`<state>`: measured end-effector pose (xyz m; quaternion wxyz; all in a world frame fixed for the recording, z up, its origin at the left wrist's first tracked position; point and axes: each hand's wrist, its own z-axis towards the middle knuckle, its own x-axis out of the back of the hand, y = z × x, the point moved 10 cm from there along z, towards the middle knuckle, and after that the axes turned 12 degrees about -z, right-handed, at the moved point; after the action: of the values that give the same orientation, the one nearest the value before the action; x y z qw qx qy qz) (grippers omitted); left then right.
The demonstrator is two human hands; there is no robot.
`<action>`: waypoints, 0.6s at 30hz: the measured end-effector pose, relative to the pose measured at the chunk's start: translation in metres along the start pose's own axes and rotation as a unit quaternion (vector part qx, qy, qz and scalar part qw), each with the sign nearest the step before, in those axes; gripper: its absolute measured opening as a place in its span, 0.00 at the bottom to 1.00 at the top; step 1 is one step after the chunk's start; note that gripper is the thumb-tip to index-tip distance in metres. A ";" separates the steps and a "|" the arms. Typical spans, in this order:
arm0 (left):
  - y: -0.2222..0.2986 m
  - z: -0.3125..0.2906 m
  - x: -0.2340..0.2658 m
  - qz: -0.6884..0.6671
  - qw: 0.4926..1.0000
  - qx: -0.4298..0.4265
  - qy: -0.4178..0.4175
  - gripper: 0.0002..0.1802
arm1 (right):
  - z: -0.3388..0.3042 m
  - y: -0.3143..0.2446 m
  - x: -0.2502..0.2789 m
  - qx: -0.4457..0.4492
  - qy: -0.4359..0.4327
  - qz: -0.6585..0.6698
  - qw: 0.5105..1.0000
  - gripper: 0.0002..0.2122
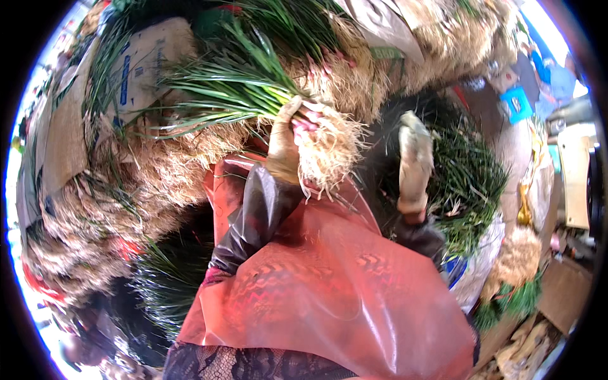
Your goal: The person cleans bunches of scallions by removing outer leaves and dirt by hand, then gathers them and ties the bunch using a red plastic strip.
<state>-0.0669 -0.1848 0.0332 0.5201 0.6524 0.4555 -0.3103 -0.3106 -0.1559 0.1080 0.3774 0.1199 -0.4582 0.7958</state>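
A bunch of scallions [320, 136] with long green leaves, pinkish bulb ends and a thick tuft of pale roots is in my gloved left hand [285, 142]. My fingers wrap round it just above the bulbs, with the leaves pointing up and left and the roots hanging in front of my apron. To the right, my gloved right hand [415, 161] is raised edge-on and somewhat blurred. Its fingers look stretched out, and no held thing shows in it. Beside and below that hand lies a heap of loose dark green leaves [465, 171].
A long pile of rooted bunches [158, 164] curves along the left and far side. Cardboard [152, 66] lies on it. A red translucent apron [316, 272] covers my lap. At right are a tied bunch [516, 259], a blue object [516, 104] and cardboard pieces [567, 294].
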 end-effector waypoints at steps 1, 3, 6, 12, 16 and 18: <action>-0.024 -0.008 -0.031 -0.125 0.985 0.099 -0.067 0.12 | 0.004 -0.040 0.021 0.063 0.096 0.048 0.992 0.14; -0.038 0.006 -0.028 0.003 0.990 0.024 -0.139 0.11 | 0.006 -0.095 0.005 0.131 0.140 -0.033 0.981 0.16; -0.016 -0.031 -0.052 -0.231 0.963 0.100 -0.102 0.11 | -0.001 -0.129 -0.053 0.199 0.077 0.017 0.977 0.17; 0.023 -0.072 0.018 0.128 0.987 0.075 -0.061 0.14 | -0.057 -0.107 -0.071 0.194 -0.073 0.012 0.978 0.17; 0.036 -0.107 0.016 0.086 0.992 0.056 -0.072 0.15 | -0.073 -0.082 -0.091 0.199 -0.233 0.022 0.952 0.17; 0.054 -0.122 0.018 0.096 0.991 0.027 -0.086 0.14 | -0.081 -0.068 -0.107 0.188 -0.305 0.016 0.933 0.17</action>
<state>-0.0181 -0.0652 0.0710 0.5673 0.6774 0.3360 -0.3262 -0.1765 -0.1218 0.0495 0.1774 0.4185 -0.3950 0.7984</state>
